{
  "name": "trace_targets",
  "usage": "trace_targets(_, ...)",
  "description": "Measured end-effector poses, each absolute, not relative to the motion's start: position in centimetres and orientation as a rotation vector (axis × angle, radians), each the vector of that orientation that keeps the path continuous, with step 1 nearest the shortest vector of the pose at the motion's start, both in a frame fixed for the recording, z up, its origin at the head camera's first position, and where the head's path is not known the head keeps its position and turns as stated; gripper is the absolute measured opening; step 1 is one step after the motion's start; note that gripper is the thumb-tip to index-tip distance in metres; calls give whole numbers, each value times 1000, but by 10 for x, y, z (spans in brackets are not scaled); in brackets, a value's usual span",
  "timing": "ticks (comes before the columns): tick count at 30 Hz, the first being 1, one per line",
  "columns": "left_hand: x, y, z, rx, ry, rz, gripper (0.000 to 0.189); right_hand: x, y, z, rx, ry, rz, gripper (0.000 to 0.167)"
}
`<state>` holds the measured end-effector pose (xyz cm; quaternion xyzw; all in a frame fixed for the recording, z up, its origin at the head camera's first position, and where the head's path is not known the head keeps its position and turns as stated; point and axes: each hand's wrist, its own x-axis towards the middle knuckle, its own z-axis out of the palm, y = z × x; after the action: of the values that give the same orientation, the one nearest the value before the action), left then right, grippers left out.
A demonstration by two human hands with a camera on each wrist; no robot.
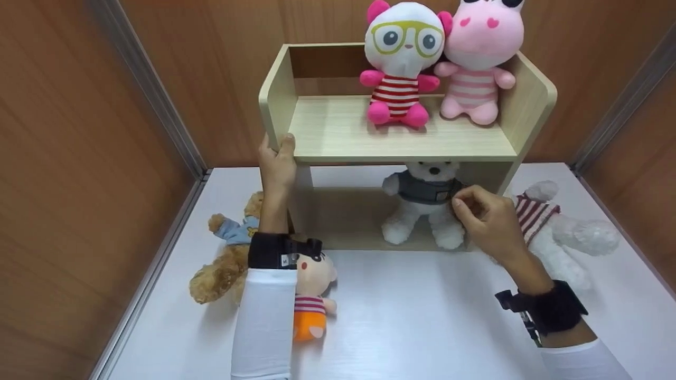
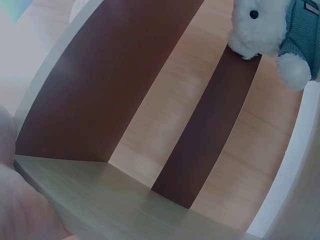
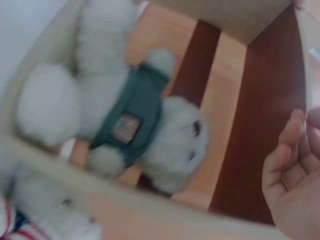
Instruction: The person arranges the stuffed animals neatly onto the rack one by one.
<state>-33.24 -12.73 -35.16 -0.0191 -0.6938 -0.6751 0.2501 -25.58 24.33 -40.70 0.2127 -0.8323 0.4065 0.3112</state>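
Open white tabletop (image 1: 401,316) fronts the shelf (image 1: 332,126), left hand (image 1: 279,166) gripping its edge.

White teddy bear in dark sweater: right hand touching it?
Apart. The right wrist view shows a clear gap, with brown panel visible between the right hand and the white teddy bear.

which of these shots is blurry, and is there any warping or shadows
Right wrist: blurred, the white bear so soft that its shirt patch can't be read; left wrist: hazy and pale, with long edges of the shelf bowing; head: clearest of the three, with soft shadows on the white table.
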Motion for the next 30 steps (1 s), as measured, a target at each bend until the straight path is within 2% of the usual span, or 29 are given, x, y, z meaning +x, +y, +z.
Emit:
trace_targets(4,-332,-127,-354,-27,-1896,-1849,42,-250,266,-420,474,-2295,1019,7)
trace_targets(11,-331,-127,-354,11,-1932,-1856,45,-246,315,-428,17,-2397,943,14)
trace_targets(14,-332,-127,-351,8,-1933,-1852,45,-253,335,-429,-93,-2461,927,21)
trace_targets(22,-334,-125,-351,-66,-1880,-1845,40,-274,374,-438,-113,-2660,817,44)
trace_targets(30,-332,-126,-352,-54,-1881,-1845,43,-287,382,-450,-93,-2840,600,66)
